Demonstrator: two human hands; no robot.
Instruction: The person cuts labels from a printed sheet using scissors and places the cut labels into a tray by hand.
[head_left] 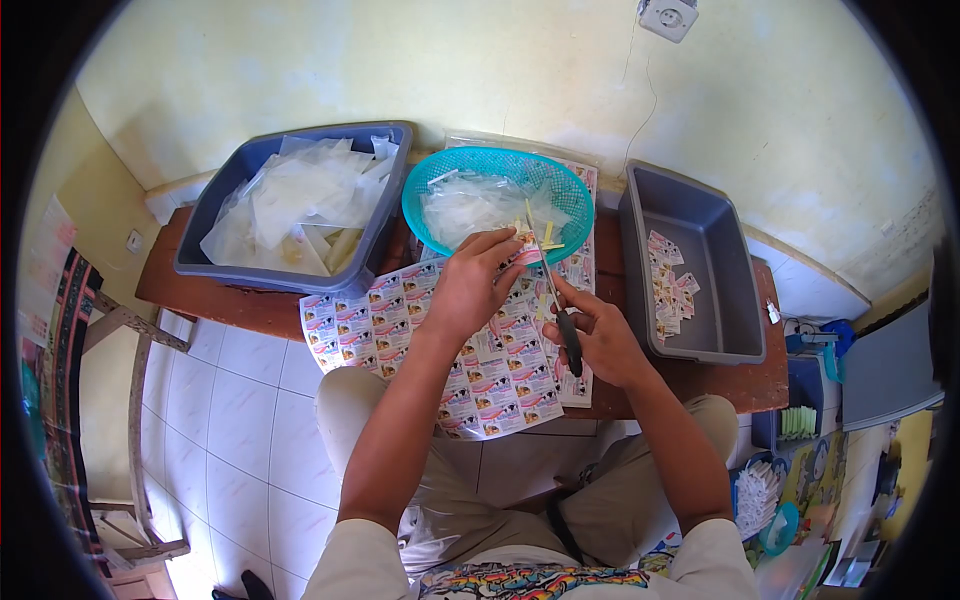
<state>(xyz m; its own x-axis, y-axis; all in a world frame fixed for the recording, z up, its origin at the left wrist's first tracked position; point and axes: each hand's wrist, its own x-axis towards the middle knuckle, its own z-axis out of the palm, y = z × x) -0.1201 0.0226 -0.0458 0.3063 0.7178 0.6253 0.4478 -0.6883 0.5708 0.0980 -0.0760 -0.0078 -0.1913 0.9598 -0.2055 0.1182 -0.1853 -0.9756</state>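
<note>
My left hand [482,278] pinches a small printed label [527,248] over the near rim of the turquoise basket [413,215]. In my right hand [606,342] is a pair of scissors with black handles [569,342], its blades pointing up at the label. Clear plastic pieces [470,205] and thin pale strips lie in the basket. Under my hands, a printed sheet of repeated labels [385,320] spreads over the bench edge and hangs toward my lap.
A blue-grey tub [375,240] with translucent plastic bags [300,195] stands at left. The grey tub [735,270] at right holds several cut labels [668,285]. All rest on a brown wooden bench [250,308] against the wall.
</note>
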